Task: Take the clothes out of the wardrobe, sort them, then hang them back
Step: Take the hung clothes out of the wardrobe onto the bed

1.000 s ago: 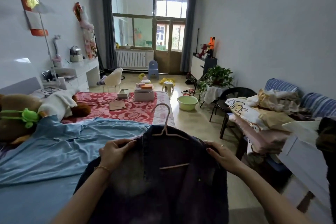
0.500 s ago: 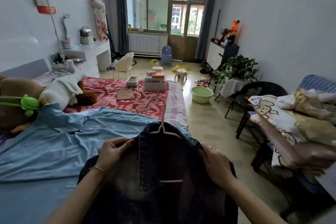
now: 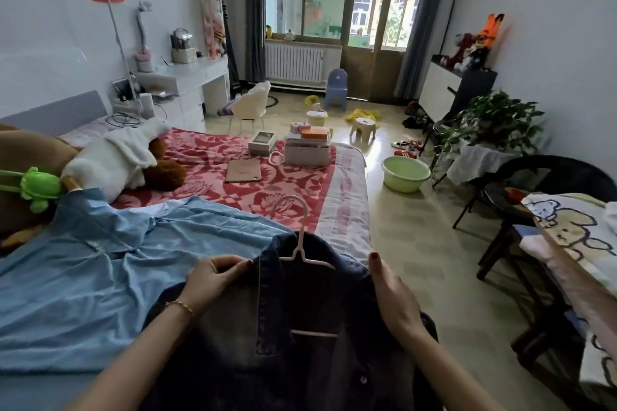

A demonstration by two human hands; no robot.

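Note:
A dark denim jacket (image 3: 300, 344) hangs on a pale pink hanger (image 3: 300, 243) in front of me, over the bed's near corner. My left hand (image 3: 213, 280) pinches the jacket's left shoulder beside the collar. My right hand (image 3: 394, 297) grips the right shoulder, thumb on top, fingers hidden behind the cloth. A light blue garment (image 3: 100, 264) lies spread flat on the bed to the left. No wardrobe is in view.
The bed (image 3: 344, 210) has a red patterned cover with boxes (image 3: 307, 150), a tablet (image 3: 243, 172) and plush toys (image 3: 113, 160). A green basin (image 3: 405, 173), stool and shoes lie on the floor. A black chair (image 3: 534, 190) and piled bedding (image 3: 574, 237) stand at right.
My view has turned left and down towards the bed. The jacket and both hands have shifted over the bed's corner, hands still on the shoulders.

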